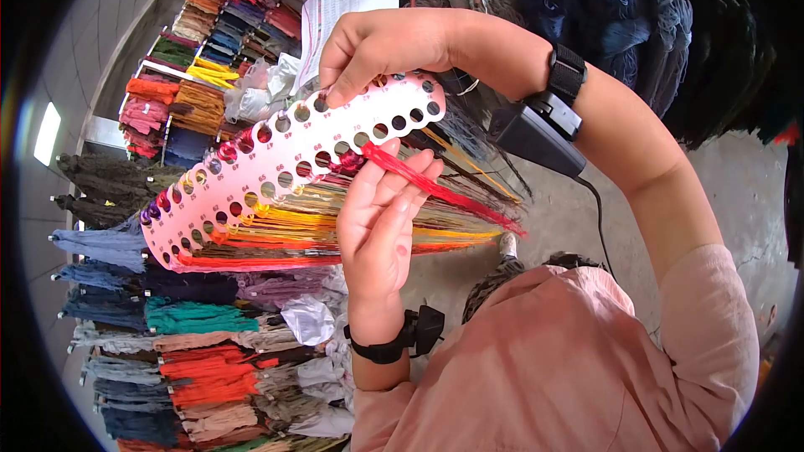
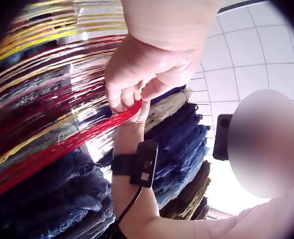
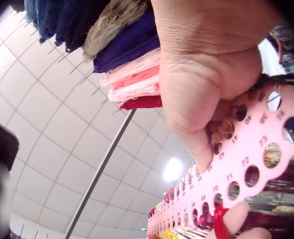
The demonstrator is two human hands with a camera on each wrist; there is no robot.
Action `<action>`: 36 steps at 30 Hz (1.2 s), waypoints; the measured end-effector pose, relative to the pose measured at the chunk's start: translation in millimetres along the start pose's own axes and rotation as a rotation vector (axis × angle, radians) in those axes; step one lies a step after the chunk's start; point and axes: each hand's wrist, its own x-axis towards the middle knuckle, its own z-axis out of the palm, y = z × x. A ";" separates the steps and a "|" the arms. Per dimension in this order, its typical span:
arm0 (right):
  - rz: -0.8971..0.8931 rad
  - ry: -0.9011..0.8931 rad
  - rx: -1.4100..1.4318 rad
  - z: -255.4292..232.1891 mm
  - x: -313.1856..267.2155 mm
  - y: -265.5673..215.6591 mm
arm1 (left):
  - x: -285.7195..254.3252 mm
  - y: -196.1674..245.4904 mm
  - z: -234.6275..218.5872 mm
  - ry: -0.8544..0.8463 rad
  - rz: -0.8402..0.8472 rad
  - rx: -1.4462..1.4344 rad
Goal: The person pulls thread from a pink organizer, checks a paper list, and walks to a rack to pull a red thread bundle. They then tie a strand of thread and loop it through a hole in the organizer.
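Observation:
A long pale pink thread card (image 1: 289, 150), numbered and edged with round holes, slants across the head view. My right hand (image 1: 381, 54) grips its upper edge, thumb on the face and fingers behind. In the right wrist view the thumb (image 3: 201, 149) presses near the holes in the low 40s. Below the card, my left hand (image 1: 377, 226) is palm up and pinches a bright red thread skein (image 1: 444, 192) between thumb and fingers. This skein runs from the hole by number 70. Many yellow, orange and dark threads (image 1: 293, 226) hang from other holes.
Racks of coloured yarn hanks (image 1: 209, 377) stand on the left, with blue hanks (image 1: 603, 8) at the top. A printed white sheet (image 1: 352, 8) and plastic bags (image 1: 260, 92) lie beyond the card. Grey floor (image 1: 561, 217) shows below, with a shoe (image 1: 507, 244). A cable (image 1: 605, 226) hangs from the right wrist device.

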 end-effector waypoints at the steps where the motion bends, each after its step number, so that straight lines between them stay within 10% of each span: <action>1: -0.011 0.004 0.006 -0.4 0.3 1.3 | 0.5 0.7 0.7 -0.007 0.002 -0.003; 36: -0.098 0.047 0.094 7.2 -44.8 -10.5 | -14.8 8.7 50.3 -0.038 -0.087 0.340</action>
